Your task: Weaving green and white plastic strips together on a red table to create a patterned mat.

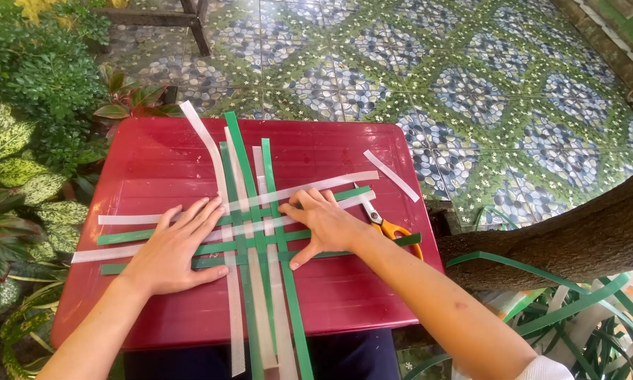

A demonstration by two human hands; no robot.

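A weave of green and white flat strips (257, 211) lies crossed on a red plastic tabletop (154, 162). My left hand (176, 246) rests flat, fingers spread, on the left side of the weave, pressing the horizontal strips. On the right part of the crossing my right hand (323, 225) presses down, its fingertips touching the strips near the centre. Neither hand grips anything. Long vertical strips (274, 324) run toward me past the table's front edge.
Orange-handled scissors (387, 225) lie just right of my right hand. A loose white strip (390, 174) sits at the table's right. Leafy plants (21, 141) crowd the left. A tree trunk (577, 239) and a heap of loose strips (584, 317) are at right. Patterned floor tiles (471, 77) lie beyond.
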